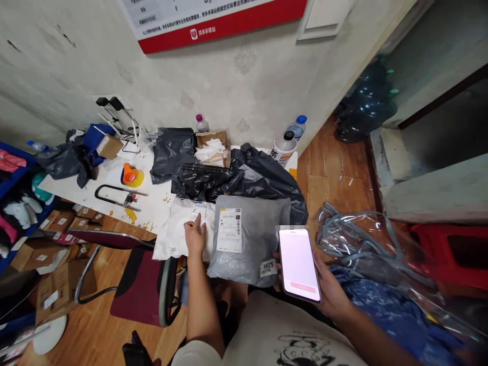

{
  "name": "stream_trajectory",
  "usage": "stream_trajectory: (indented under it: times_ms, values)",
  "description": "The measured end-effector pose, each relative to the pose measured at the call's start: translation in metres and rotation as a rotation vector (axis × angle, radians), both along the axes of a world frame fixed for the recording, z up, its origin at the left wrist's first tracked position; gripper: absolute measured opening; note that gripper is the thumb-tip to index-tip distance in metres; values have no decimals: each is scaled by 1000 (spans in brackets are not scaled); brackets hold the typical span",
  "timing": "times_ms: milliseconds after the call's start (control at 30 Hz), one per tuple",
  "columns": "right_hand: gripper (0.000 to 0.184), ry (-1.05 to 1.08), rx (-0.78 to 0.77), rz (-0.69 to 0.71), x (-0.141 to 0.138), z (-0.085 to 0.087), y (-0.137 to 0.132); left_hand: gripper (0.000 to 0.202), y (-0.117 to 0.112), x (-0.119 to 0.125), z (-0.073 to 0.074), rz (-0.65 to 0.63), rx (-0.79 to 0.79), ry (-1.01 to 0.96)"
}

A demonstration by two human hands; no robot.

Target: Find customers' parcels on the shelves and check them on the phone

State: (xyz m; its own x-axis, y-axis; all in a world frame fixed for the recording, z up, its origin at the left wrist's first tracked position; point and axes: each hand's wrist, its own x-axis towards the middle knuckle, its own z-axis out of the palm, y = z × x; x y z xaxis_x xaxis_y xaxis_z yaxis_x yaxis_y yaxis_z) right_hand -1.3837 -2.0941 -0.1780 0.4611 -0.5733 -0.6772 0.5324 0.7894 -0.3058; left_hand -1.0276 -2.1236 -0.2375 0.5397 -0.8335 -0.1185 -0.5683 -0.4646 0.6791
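1. The smartphone (299,264) is grasped in the right hand (324,279), its lit, mostly white screen turned upward and a pink bar shown near its lower end.
2. Nothing is gripped by the left hand (195,236); its index finger is stretched out over the white parcel (173,231), the other fingers partly curled. Whether the parcel is pressed cannot be told.
3. The white parcel is placed at the near side of the tabletop (78,189), just beside the grey parcel (247,262), which is marked "5025" on a small label near the smartphone.
4. Behind both parcels, black plastic bags (267,175) are heaped, and white slips (212,151) are held in an open cardboard box (204,138).
5. Farther left, a U-shaped lock (96,192) is laid near an orange-and-yellow object (130,175).
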Motion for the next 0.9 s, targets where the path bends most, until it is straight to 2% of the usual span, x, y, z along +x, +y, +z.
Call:
stream_trajectory:
  times_ms: [133,200,300,467,600,700,900]
  values:
    - [50,2,-11,-28,-3,1,0,59,24,-21,35,-123,56,312]
    - [50,26,5,-43,-6,1,-1,56,36,-38,52,-187,53,435]
    - [52,91,43,-52,-10,0,-2,50,44,-59,68,-173,9,519]
    - [67,151,-4,-26,-13,0,-1,61,45,-70,65,-125,30,442]
    - [67,151,-31,-20,-12,2,-1,72,45,-70,61,-80,112,319]
    - [65,159,-56,-26,-13,4,-1,70,43,-73,63,-67,144,340]
    - [55,158,-42,-78,-21,7,-3,60,41,-91,76,-158,-36,489]
